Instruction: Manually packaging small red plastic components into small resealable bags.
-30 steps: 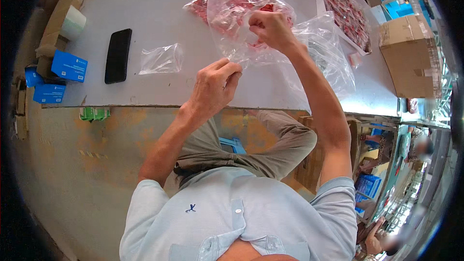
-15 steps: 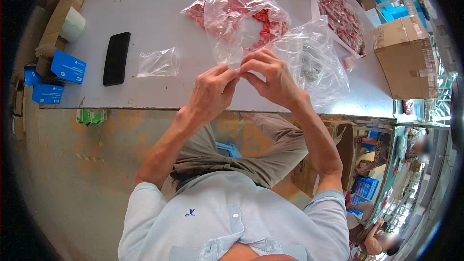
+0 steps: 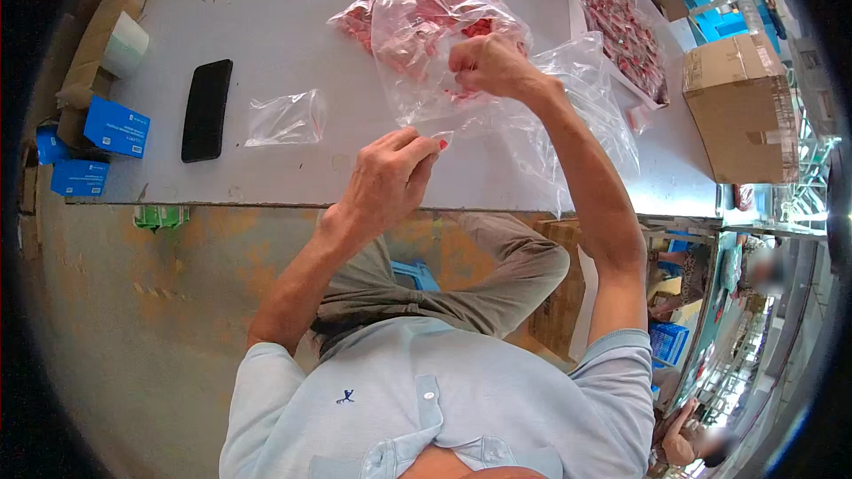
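Note:
My left hand (image 3: 390,173) is closed near the table's front edge. A small red piece (image 3: 442,144) sticks out between its thumb and forefinger. Over the clear plastic bag (image 3: 404,53) of small red parts, my right hand (image 3: 497,68) has its fingers curled together at the bag's right side. Whatever those fingers pinch, if anything, is hidden. Red parts (image 3: 477,27) show just beyond that hand. Partly under the right forearm lies another clear bag (image 3: 586,124), crumpled and reaching toward the table edge.
A black phone (image 3: 207,111) and a small clear bag (image 3: 286,117) lie to the left. Blue boxes (image 3: 117,127) stand at the left edge. At the right are a tray of bagged red parts (image 3: 621,31) and a cardboard box (image 3: 741,106). People sit farther right.
My hands have come apart. The right one moved away from me to the bag of red parts, while the left stayed near the edge, where the red piece now shows in its fingers.

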A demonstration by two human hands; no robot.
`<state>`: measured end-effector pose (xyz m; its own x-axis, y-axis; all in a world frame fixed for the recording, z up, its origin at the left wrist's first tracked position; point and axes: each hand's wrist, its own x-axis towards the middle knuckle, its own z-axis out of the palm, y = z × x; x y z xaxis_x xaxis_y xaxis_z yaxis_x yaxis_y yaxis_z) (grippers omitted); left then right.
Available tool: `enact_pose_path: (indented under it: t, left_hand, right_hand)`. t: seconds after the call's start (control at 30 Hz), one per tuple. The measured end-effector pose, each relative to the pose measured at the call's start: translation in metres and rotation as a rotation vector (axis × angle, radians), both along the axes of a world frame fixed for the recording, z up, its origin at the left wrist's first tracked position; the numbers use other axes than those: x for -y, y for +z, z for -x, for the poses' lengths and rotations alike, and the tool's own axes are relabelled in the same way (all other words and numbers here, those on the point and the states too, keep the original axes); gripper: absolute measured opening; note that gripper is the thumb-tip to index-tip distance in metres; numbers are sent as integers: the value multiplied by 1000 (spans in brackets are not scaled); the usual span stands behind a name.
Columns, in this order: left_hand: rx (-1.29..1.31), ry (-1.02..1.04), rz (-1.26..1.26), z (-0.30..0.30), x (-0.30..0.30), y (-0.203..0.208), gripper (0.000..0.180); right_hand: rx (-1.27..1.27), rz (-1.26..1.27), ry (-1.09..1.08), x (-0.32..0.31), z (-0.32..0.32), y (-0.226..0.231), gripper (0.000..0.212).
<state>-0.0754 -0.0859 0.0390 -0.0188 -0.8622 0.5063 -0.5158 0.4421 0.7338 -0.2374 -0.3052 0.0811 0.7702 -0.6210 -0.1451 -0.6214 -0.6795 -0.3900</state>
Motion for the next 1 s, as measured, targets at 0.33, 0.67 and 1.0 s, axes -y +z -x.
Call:
enact_pose_path:
  t: [0.33, 0.67, 1.0]
  left_hand:
    - [12, 38, 3, -7, 1, -9, 10]
    - [-36, 41, -47, -9, 3, 3, 10]
    - [-94, -16, -50, 5, -5, 15, 11]
  right_hand:
    - [-1, 92, 50, -18, -14, -18, 16]
    - [945, -504, -108, -109, 14, 5, 14]
    - [771, 27, -25, -129, 33, 14, 15]
